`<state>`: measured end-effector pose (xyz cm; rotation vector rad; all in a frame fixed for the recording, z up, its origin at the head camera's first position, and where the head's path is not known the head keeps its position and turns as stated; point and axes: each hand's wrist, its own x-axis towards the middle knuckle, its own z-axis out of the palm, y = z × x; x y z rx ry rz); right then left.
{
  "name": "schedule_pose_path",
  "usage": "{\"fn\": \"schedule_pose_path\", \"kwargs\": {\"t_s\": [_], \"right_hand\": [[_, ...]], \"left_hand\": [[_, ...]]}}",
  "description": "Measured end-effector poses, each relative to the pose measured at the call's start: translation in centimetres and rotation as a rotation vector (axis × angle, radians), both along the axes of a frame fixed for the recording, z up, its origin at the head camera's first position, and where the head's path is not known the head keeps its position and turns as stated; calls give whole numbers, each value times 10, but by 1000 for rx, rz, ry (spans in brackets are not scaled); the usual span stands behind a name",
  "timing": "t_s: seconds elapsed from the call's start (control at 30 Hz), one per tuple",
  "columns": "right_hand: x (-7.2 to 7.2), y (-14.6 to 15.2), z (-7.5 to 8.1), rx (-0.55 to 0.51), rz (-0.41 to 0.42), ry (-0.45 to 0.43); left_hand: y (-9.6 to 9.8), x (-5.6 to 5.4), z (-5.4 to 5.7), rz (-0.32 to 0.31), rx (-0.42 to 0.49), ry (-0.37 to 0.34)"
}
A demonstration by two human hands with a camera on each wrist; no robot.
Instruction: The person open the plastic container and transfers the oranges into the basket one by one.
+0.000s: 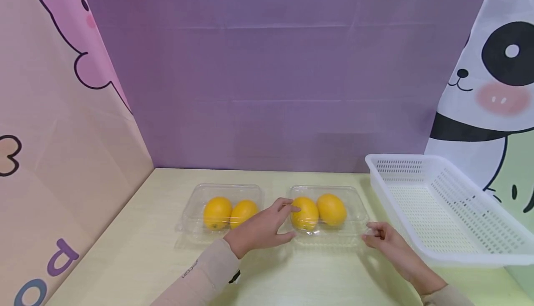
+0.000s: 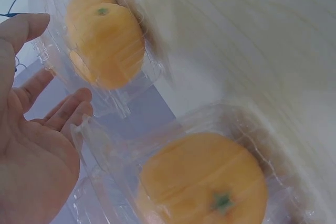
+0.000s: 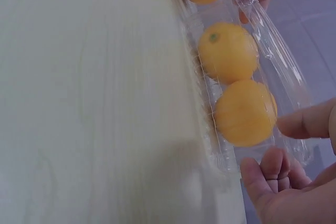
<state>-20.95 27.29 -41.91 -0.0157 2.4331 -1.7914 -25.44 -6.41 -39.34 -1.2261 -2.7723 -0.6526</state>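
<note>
Two clear plastic clamshell boxes stand side by side on the table, each with two oranges inside. My left hand (image 1: pixel 267 227) is at the left side of the right-hand box (image 1: pixel 352 208), its fingers loosely extended by an orange (image 1: pixel 306 213). In the left wrist view, the left hand (image 2: pixel 37 129) shows spread fingers with nothing between them. At that box's front right corner are the fingertips of my right hand (image 1: pixel 390 245). Thumb and fingers of the right hand (image 3: pixel 294 171) stand apart around the corner. To the left lies the other box (image 1: pixel 192 204), partly behind my left forearm.
A white perforated plastic basket (image 1: pixel 425 245) stands on the right of the pale table (image 1: pixel 133 250). A purple cloth (image 1: pixel 267 88) hangs behind the table, and printed cartoon panels flank it.
</note>
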Motion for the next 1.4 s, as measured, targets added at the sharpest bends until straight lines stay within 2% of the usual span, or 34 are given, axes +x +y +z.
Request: {"fn": "schedule_pose_path", "kwargs": {"t_s": [0.2,0.4,0.57,0.9,1.1,1.4], "right_hand": [[-2,6,1,44,39,-26],[-3,8,6,95,68,-60],[-3,6,6,99,46,-46],[-3,5,5,87,22,-42],[-4,6,4,86,32,-41],[-2,5,7,102,40,-34]], "left_hand": [[4,2,-2,27,31,-37],[7,5,-6,80,130,-97],[11,9,-7,145,189,-132],[17,17,-10,264,234,-188],[21,22,-10,294,278,-228],[26,28,-12,308,378,-356]]}}
